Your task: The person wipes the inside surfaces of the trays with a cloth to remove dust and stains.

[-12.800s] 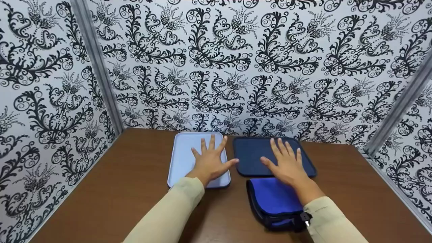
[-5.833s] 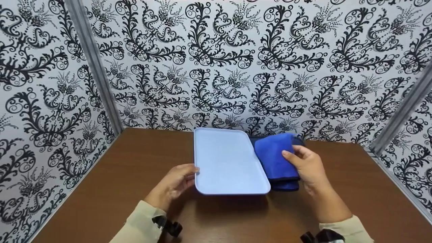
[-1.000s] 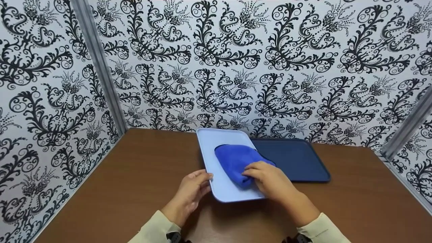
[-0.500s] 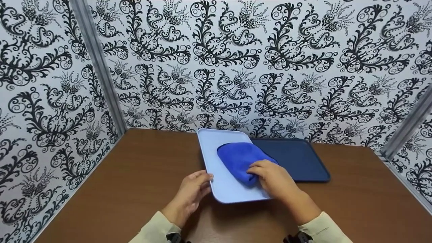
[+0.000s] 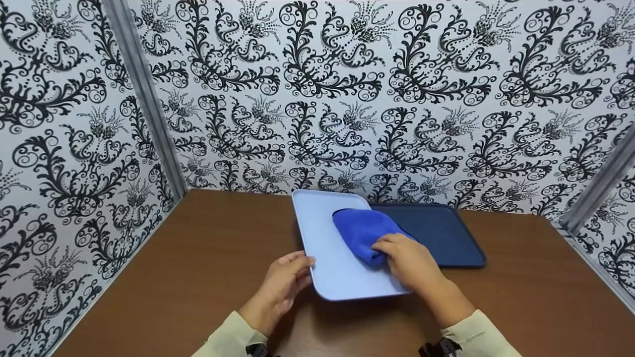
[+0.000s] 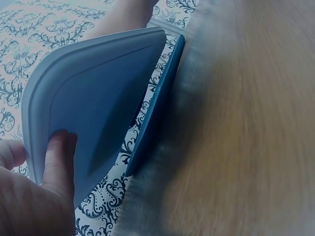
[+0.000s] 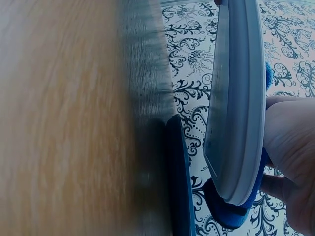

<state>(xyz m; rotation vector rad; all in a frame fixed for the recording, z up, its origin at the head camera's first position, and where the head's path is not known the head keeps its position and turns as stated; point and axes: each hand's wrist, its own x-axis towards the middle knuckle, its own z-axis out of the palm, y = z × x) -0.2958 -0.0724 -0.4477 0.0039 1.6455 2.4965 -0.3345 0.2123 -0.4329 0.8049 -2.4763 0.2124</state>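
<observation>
A light blue tray [image 5: 327, 258] is held tilted above the table in the head view. My left hand [image 5: 280, 285] grips its left edge, thumb on the rim and fingers against the underside; the left wrist view shows that underside [image 6: 98, 93]. On the tray's upper face lies a blue cloth [image 5: 362, 230] with a dark border, bunched in my right hand [image 5: 414, 263], whose fingers pinch it near the tray's right side. In the right wrist view, some cloth [image 7: 226, 211] hangs past the tray's edge. The right fingertips are partly hidden in the folds.
A dark blue tray [image 5: 441, 238] lies flat on the brown wooden table [image 5: 208, 248] at the back right, partly behind the light blue one. Patterned walls [image 5: 327, 99] close off the back and both sides.
Over the last second the cloth and my right hand have slid right across the light blue tray, which has barely moved. Much earlier, both hands were spread empty above the trays.
</observation>
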